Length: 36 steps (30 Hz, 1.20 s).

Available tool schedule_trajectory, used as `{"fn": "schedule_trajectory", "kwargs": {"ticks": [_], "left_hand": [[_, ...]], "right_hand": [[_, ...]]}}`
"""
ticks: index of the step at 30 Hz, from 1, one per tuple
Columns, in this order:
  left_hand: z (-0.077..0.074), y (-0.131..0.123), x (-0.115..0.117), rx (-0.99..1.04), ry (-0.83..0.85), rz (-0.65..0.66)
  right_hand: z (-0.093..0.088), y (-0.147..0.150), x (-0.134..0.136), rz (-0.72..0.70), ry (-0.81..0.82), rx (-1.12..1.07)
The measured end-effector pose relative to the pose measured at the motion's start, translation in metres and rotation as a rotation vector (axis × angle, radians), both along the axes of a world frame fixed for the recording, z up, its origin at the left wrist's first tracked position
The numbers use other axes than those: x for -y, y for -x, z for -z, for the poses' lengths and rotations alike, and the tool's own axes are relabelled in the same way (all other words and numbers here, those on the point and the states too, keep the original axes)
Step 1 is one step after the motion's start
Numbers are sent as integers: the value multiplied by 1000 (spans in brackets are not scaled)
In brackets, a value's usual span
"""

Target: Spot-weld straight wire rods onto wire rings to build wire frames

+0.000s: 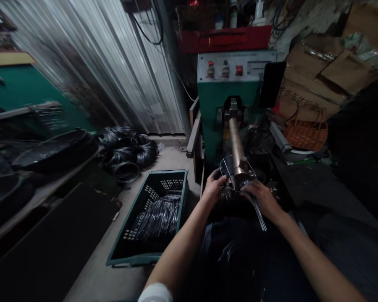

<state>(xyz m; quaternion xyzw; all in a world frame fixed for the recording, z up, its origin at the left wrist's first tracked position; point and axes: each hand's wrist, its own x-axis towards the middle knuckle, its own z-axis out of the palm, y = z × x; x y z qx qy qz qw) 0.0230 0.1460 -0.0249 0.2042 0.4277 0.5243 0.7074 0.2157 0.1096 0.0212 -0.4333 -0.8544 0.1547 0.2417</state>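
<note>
Fingers of the left hand (213, 186) pinch, thumb against index finger, one side of a bent wire (229, 173); those of the right hand (263, 196) are curled about a few straight wires (260, 217), though shadow hides their exact contact. Largest is the green machine (211, 100), which stands in front of the person. Next comes the green crate (135, 259), on the floor to the left, with many dark wire pieces (160, 214) lying inside. Smaller is the copper-coloured bar (236, 140), sloping from the machine toward the hands. At its lower end is the bent wire, showing on both sides; whether it touches the bar, I cannot tell. I judge it light, rather stiff but springy, perhaps slippery; its outer sides, away from the bar, seem the better place to hold. Thinnest are the straight wires, probably light also and easily sliding, so one should grip them all together.
</note>
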Motion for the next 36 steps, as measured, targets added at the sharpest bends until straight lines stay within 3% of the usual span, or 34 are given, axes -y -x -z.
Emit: {"fn": "schedule_trajectory", "kwargs": {"ticks": [7, 11, 14, 16, 21, 24, 27, 29, 31, 36], "left_hand": [[-10, -1, -3, -23, -16, -28], [-11, 4, 12, -40, 18, 32], [-11, 12, 44, -75, 60, 90], [-13, 16, 71, -100, 92, 128], [-17, 19, 123, -104, 127, 177], [-11, 20, 134, -112, 160, 187], [-4, 24, 135, -150, 175, 179], [-2, 27, 134, -179, 177, 168], [-1, 28, 133, -191, 175, 164], [-4, 27, 133, -164, 170, 199]], "right_hand": [[-4, 8, 1, -31, -20, -39], [-31, 14, 40, -32, 55, -83], [-53, 7, 79, -34, 195, -192], [-60, -4, 101, 44, 260, -267], [-48, -24, 133, 500, 547, -555], [-41, -22, 142, 551, 755, -704], [-43, -16, 149, 553, 850, -721], [-44, -15, 152, 532, 840, -706], [-44, -15, 152, 425, 765, -636], [-32, -18, 144, -122, 434, -132]]}}
